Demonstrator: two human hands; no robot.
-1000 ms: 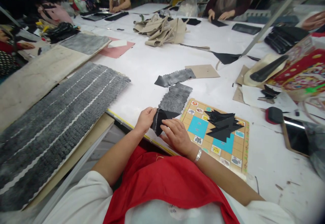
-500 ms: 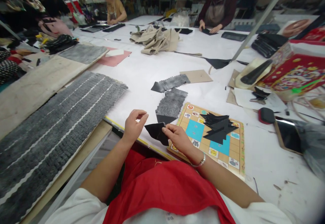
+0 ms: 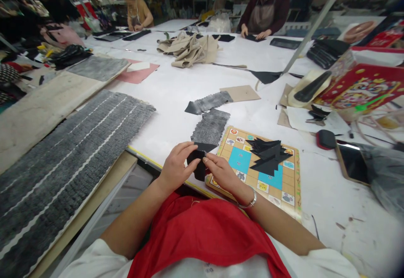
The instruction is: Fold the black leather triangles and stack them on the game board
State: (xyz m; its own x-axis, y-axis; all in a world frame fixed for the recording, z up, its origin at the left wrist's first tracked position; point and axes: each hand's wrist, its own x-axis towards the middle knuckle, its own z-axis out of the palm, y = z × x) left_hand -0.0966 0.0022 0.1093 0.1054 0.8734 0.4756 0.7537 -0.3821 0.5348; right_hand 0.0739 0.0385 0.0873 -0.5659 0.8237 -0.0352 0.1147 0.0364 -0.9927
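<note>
A small black piece of sheet material (image 3: pixel 199 169), leather or fabric, is held between both hands at the table's near edge. My left hand (image 3: pixel 178 165) pinches it from the left, thumb and fingers closed on its upper part. With thumb and forefinger, my right hand (image 3: pixel 221 170) grips its right edge. Just beyond lies a grey, ragged-edged strip (image 3: pixel 211 127) with a dark end, partly hidden by my left fingers. To the right, a pile of pointed black pieces (image 3: pixel 269 156) rests on a printed game board (image 3: pixel 288 181).
Grey striped sheets (image 3: pixel 72 152) lie at the left. Beige fabric (image 3: pixel 189 48) is heaped mid-table, with a cardboard piece (image 3: pixel 241 93) nearer. A phone (image 3: pixel 352 162), a red-black case (image 3: pixel 326 139) and a red box (image 3: pixel 362 84) stand right. Two people work across the table.
My left hand has moved right and closed on the black piece, which was in my right hand alone. The piece now looks folded or turned. The view has shifted slightly.
</note>
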